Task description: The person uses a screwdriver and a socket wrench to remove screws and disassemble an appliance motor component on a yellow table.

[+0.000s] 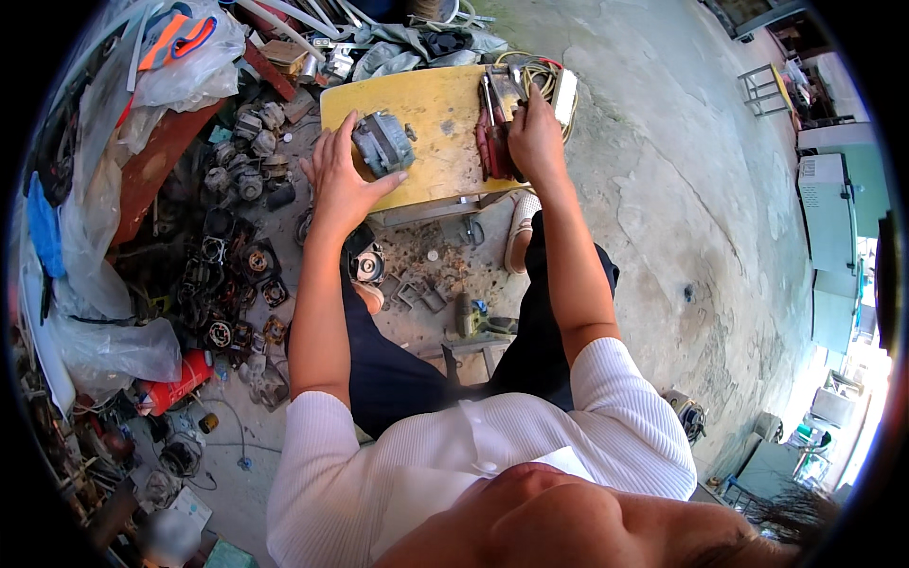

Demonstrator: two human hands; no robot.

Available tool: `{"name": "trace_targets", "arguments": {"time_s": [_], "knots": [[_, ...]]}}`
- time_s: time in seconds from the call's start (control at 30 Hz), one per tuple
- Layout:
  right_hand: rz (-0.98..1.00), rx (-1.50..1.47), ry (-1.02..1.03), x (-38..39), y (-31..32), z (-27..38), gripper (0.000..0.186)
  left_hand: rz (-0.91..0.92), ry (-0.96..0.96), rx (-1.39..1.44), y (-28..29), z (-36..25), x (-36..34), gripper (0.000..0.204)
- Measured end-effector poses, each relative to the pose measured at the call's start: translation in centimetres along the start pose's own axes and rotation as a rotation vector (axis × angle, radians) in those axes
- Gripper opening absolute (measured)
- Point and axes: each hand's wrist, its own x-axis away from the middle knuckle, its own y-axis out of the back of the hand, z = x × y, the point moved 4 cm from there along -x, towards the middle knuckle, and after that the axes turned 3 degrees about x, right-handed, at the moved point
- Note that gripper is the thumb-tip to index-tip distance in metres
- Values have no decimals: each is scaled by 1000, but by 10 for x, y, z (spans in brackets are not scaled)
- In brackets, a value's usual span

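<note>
On the yellow board-topped bench (431, 104) my left hand (346, 180) grips a grey metal motor housing (381, 142), thumb along its near edge and fingers on its left side. My right hand (538, 142) is closed at the bench's right end, among a pile of red-handled tools (492, 147) and metal-shafted tools; what exactly it grips is hidden by the fingers. Beside it lie a white power strip (564, 92) and coiled yellow cable (538, 71).
Motor parts (248, 156), plastic sheeting and scrap crowd the left floor. A green power drill (469, 314) lies between my legs, near metal scraps. A red cylinder (185, 379) rests lower left. Concrete floor (682, 218) extends right toward pale green cabinets (822, 208).
</note>
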Motion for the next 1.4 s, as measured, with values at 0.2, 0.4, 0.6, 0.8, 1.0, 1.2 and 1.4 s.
{"name": "trace_targets", "arguments": {"time_s": [0.2, 0.4, 0.6, 0.8, 1.0, 1.2, 1.4], "knots": [[71, 56, -37, -12, -17, -40, 42, 1, -15, -5, -4, 2, 0, 107], [224, 184, 11, -17, -25, -61, 44, -5, -11, -28, -5, 5, 0, 108], [312, 83, -37, -26, -23, -69, 46, 14, 1, -45, -6, 1, 0, 106], [381, -169, -18, -24, -32, -54, 45, 11, 6, -10, -7, 3, -3, 104], [224, 138, 116, -1, -3, -7, 33, 19, 22, 0, -7, 3, -3, 106], [286, 322, 92, 9, -9, -8, 39, 35, 78, -37, -9, -3, -5, 108], [274, 445, 59, 12, -9, -1, 37, 20, 105, -17, -13, 0, -5, 107]]}}
